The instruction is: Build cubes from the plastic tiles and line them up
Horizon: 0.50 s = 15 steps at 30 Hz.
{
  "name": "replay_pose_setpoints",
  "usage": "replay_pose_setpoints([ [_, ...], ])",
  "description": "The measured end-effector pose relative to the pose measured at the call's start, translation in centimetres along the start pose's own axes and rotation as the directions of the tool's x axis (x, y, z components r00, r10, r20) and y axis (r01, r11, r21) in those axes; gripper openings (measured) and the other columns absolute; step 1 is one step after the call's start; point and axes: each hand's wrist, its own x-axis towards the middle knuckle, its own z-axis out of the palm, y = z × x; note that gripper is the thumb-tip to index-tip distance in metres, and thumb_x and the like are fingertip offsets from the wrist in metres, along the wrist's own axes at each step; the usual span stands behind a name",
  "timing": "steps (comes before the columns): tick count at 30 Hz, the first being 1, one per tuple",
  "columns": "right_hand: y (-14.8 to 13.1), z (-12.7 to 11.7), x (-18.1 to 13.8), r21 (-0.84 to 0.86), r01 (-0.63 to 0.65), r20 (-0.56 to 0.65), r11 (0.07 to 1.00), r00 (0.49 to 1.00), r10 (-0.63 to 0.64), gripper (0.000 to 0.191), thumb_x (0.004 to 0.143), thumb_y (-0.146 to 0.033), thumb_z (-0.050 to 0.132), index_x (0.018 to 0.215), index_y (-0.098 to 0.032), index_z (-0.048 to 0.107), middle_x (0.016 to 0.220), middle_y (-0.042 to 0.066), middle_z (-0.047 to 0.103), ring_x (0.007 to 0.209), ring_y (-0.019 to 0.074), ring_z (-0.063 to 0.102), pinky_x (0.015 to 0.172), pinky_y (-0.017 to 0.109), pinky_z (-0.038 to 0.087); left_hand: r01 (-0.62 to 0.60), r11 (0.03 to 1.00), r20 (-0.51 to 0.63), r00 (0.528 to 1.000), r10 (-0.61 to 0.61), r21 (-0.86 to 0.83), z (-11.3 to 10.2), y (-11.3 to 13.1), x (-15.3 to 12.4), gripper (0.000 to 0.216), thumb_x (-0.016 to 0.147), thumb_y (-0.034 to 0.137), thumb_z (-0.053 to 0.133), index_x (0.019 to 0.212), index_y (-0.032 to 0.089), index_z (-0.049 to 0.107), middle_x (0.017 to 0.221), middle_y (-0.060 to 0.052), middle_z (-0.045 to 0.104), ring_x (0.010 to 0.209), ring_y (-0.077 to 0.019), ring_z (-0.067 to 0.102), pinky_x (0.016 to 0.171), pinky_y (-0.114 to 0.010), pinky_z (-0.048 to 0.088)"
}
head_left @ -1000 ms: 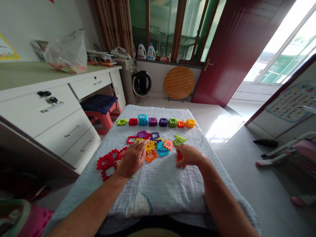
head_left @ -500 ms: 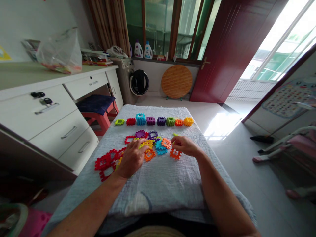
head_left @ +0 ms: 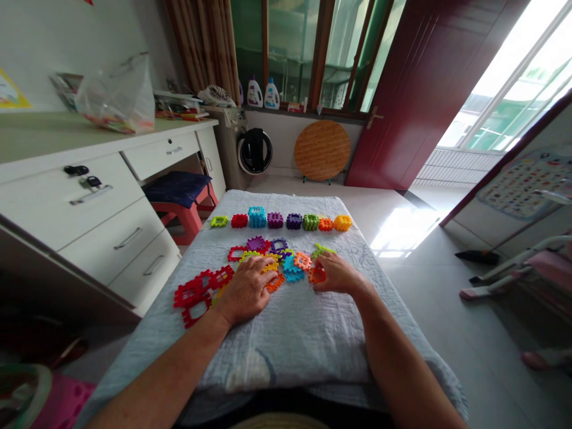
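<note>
My left hand (head_left: 250,289) rests on the pile with thumb and fingers apart, over a yellow tile (head_left: 270,262) and beside an orange notched tile (head_left: 276,283). The fingertips touch these pieces without a visible grip. My right hand (head_left: 340,275) closes its thumb and fingers around another orange tile (head_left: 315,274), partly hidden by the hand. Just beyond those fingers lies a lime-green piece (head_left: 320,249). Between both hands are a blue tile (head_left: 292,269) and a light orange tile (head_left: 302,260). Red tiles (head_left: 193,291) spread left of my left hand.
Along the far side runs a row of stacked and cube-like pieces, including a light blue block (head_left: 257,217) and a yellow-orange one (head_left: 342,223). A pale cloth (head_left: 308,339) covers the table. A stool (head_left: 181,196) stands at left, by white drawers (head_left: 127,238).
My right hand has come down and closed around the orange tile, leaving the lime-green piece lying on the cloth. My left hand has shifted slightly right over the yellow tile.
</note>
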Motion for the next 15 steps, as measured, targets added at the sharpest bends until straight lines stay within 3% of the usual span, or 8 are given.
replay_pose_setpoints([
  [7, 0.2, 0.1, -0.1, 0.007, -0.001, 0.012, 1.0, 1.0, 0.001, 0.037, 0.06, -0.036, 0.075, 0.088, -0.017, 0.059, 0.09, 0.006, 0.057, 0.084, 0.0216, 0.051, 0.077, 0.032, 0.039, 0.002, 1.0, 0.022, 1.0, -0.002, -0.006, -0.1, 0.0, 0.0, 0.036, 0.074, 0.014, 0.055, 0.108, 0.022, 0.066, 0.127, -0.008, 0.053, 0.119, -0.0278, 0.042, 0.108, -0.046, 0.031],
  [15, -0.6, 0.4, 1.6, 0.202, -0.001, -0.311, 0.979, 0.948, 0.065, 0.043, 0.072, -0.042, 0.071, 0.105, -0.018, 0.059, 0.096, 0.005, 0.053, 0.083, 0.0172, 0.052, 0.078, 0.029, 0.042, -0.012, 0.999, 0.022, 1.0, 0.013, -0.038, -0.1, -0.2, -0.1, 0.033, 0.075, 0.017, 0.057, 0.107, 0.021, 0.066, 0.125, -0.008, 0.055, 0.119, -0.0273, 0.042, 0.108, -0.046, 0.031],
])
